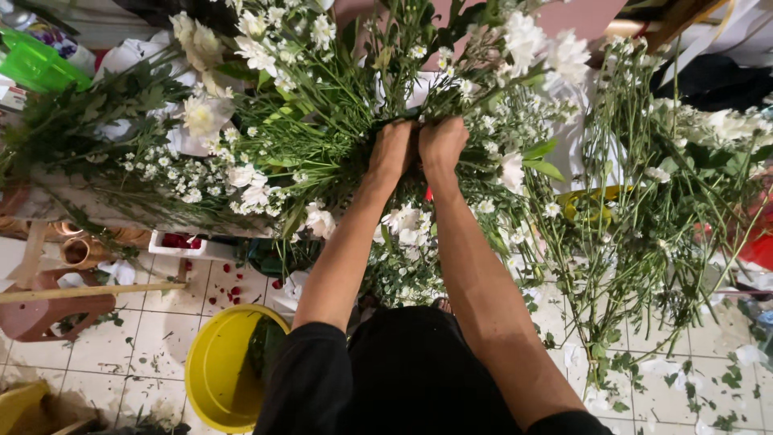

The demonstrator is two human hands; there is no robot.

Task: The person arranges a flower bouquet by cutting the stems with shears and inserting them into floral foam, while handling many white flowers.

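Note:
Both my arms reach forward into a big spray of white flowers and green stems (pixel 322 121). My left hand (pixel 392 151) and my right hand (pixel 440 145) sit side by side at its centre, fingers curled into the stems where they gather. The fingertips are hidden among the greenery. White roses (pixel 201 113) and small white daisies (pixel 185 173) fan out to the left. Large white chrysanthemums (pixel 539 48) rise above my right hand.
A yellow bucket (pixel 211 366) stands on the tiled floor at lower left. A brown stool (pixel 44 314) with a wooden stick across it is at the left, a green tub (pixel 36 64) at top left. More daisy stems (pixel 644 225) hang at the right; leaf scraps litter the tiles.

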